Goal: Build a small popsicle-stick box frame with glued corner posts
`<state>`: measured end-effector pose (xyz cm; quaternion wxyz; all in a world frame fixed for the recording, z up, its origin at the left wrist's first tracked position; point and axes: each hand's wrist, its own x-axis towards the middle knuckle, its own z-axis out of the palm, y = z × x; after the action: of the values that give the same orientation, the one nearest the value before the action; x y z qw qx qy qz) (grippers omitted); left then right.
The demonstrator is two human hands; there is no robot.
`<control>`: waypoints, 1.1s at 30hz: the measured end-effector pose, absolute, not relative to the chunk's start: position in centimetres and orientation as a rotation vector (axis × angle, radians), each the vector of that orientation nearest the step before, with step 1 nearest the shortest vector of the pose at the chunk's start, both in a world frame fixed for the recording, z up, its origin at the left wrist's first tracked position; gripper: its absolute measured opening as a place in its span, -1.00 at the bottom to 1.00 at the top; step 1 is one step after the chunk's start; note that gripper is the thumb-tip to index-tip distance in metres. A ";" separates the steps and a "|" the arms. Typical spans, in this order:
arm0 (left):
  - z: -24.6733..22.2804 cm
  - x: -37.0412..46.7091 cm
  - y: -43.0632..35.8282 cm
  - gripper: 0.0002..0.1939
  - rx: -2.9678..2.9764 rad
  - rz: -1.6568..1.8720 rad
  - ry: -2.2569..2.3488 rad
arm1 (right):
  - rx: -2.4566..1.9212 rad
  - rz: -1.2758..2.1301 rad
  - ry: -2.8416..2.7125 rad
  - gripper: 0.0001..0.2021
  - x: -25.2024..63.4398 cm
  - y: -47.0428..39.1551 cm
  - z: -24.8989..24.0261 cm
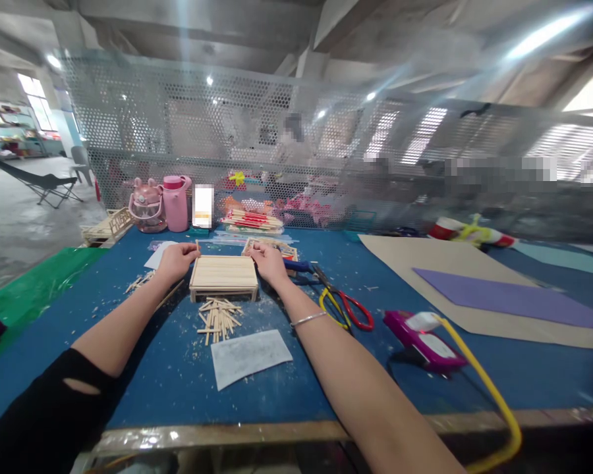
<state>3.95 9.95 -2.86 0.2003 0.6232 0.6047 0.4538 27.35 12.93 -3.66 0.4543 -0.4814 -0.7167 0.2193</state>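
A small slatted wooden piece (225, 271) with short legs stands on the blue table. At its back left corner my left hand (178, 261) pinches a short upright stick (197, 246). My right hand (269, 263) is at the back right corner, fingers pressed together; whatever they grip is too small to make out. A pile of loose short sticks (220, 320) lies just in front of the piece. Nearer the table's front edge is a pale paper sheet (251, 357). Behind my right hand sits a small wooden frame or tray (287, 250), partly covered.
Right of my right hand lie red-handled scissors (358, 312), yellow-handled scissors (334, 308) and blue-handled pliers (299, 265). Farther right are a magenta device (425, 342) with a yellow cable and a purple sheet (508, 297). Pink bottles (176, 207) stand at the back before a perforated screen.
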 end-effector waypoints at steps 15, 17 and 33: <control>-1.2 4.5 9.3 -0.76 1.478 1.509 1.591 | -1.136 0.542 -1.635 -0.82 27.1 11.2 -1.5; 0.0 5.5 8.0 -0.70 1.418 1.526 1.483 | -1.102 0.580 -1.613 -0.80 26.9 10.0 -0.3; -2.4 9.8 -1.4 -0.82 0.860 0.982 0.845 | -0.798 1.454 -1.467 -0.72 25.7 1.4 -0.8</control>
<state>9.76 -1.38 -2.39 0.7126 0.3881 0.3813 0.4429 25.71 1.38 -0.81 0.4474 -0.3224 -0.5924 0.5873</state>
